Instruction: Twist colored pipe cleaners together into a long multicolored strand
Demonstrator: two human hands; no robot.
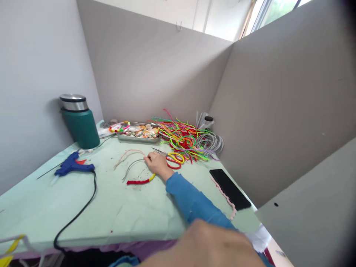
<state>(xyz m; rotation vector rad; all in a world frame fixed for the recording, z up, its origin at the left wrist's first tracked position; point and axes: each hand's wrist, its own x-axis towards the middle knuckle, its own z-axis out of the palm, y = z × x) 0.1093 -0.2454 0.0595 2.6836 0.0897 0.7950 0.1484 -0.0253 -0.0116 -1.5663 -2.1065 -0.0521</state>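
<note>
My right hand (156,163) rests on the table, its fingers curled over the bend of a grey wire (130,165). From under that hand comes a length wrapped in red and yellow pipe cleaner (139,182); whether it is the same wire is hidden. Just beyond the fingers lie scissors (175,160) with red and yellow handles, blades pointing left. A thin pale pink strand (129,151) curves on the cloth beside the wire. My left hand (203,243) is large and blurred close to the camera, above the right forearm; its fingers do not show.
A blue glue gun (73,164) with a black cord lies left, before a green bottle (80,124). At the back are a metal tray (139,139) of small pieces, heaped pipe cleaners (182,135) and coiled grey wire (213,142). Right: a black phone (230,189) and pink trim (225,198).
</note>
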